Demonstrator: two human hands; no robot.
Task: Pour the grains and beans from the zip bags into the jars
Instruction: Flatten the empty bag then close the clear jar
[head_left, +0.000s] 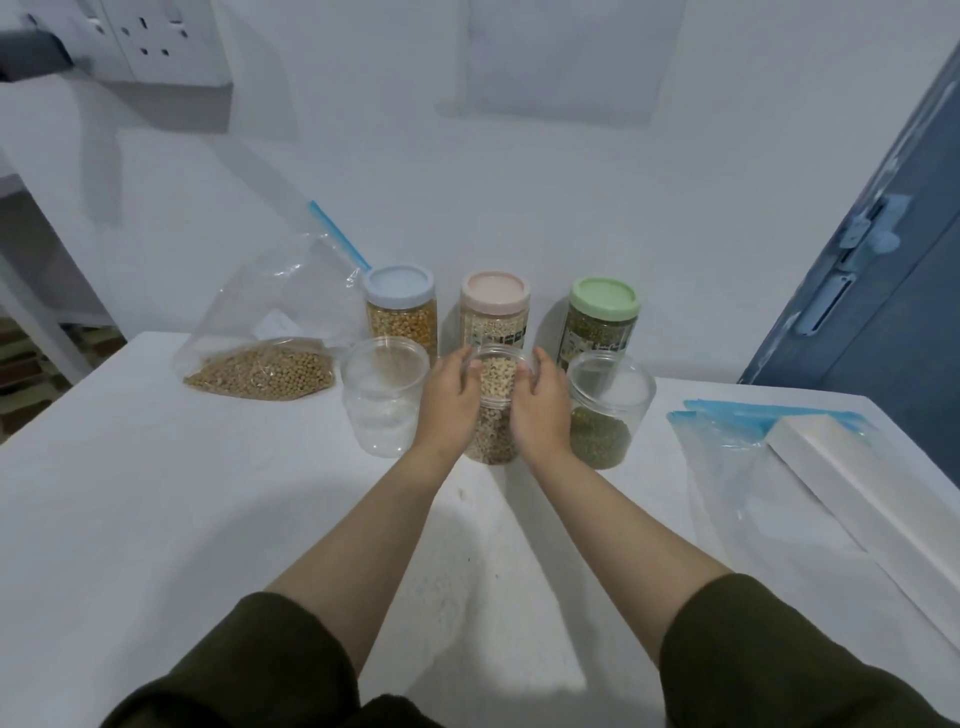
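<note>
Here, the middle jar (493, 410) between left hand (451, 400) and right hand (540, 405)

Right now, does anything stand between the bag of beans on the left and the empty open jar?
Nothing visible does. The bag of beans lies just left of the empty jar, bare table between them. Both hands grip the middle jar.

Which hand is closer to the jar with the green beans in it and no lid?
The right hand. It holds the middle jar right beside the open green-bean jar. The left hand grips the middle jar's far side, next to the empty jar.
</note>
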